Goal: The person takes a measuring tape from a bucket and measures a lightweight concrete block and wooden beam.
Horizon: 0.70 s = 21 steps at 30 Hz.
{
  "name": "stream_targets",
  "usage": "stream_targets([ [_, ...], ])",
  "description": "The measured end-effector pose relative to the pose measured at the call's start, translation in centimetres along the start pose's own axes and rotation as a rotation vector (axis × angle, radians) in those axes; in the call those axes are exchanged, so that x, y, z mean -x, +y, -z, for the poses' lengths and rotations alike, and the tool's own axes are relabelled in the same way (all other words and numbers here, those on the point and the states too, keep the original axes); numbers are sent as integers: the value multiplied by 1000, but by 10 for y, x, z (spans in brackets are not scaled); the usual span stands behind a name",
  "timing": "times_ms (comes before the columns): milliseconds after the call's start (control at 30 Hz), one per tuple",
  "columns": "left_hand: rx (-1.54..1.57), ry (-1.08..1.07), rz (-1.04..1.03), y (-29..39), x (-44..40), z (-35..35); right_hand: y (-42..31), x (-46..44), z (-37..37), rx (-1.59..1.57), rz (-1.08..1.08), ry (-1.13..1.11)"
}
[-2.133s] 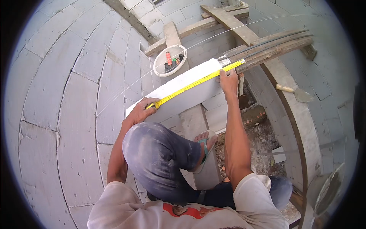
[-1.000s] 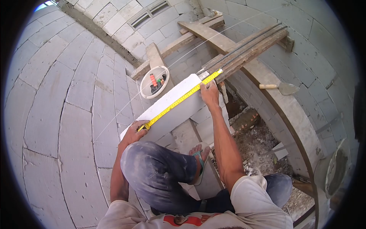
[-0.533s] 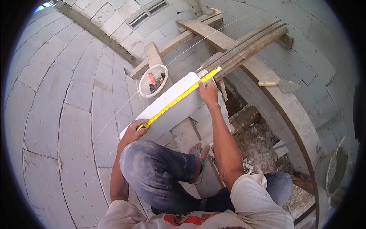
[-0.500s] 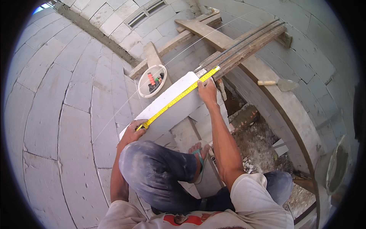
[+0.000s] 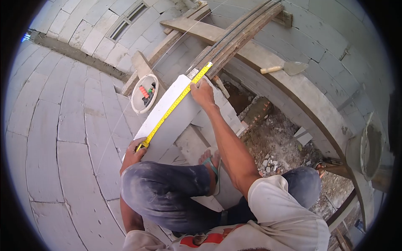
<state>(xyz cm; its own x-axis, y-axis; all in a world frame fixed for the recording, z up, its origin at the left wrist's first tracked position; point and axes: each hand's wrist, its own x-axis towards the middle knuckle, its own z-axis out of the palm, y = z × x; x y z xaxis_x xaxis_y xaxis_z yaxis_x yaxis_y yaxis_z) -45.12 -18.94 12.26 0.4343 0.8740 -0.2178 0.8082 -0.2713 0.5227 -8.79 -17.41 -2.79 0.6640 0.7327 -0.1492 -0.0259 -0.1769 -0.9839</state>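
Observation:
A yellow tape measure lies stretched along the upper edge of a white block. My left hand is closed around the tape's case at the block's near end. Near the far end, my right hand pinches the blade against the block's edge. The metal tip of the tape reaches a little past the block, over weathered timbers with dark rods on them.
Beyond the block sits a white bucket with tools inside. A trowel rests on a curved plank to the right. Rubble covers the ground below. A mortar-smeared bucket stands at the far right. A thin string crosses the blockwork.
The view has turned, so the block, bucket and timbers appear further left. Both hands keep their hold on the tape, which stays stretched along the block.

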Motion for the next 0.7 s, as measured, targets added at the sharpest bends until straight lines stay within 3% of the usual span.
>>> stream_targets([
  [700, 66, -40, 68, 5, 1, 0, -16, 17, 11, -45, -92, -68],
])
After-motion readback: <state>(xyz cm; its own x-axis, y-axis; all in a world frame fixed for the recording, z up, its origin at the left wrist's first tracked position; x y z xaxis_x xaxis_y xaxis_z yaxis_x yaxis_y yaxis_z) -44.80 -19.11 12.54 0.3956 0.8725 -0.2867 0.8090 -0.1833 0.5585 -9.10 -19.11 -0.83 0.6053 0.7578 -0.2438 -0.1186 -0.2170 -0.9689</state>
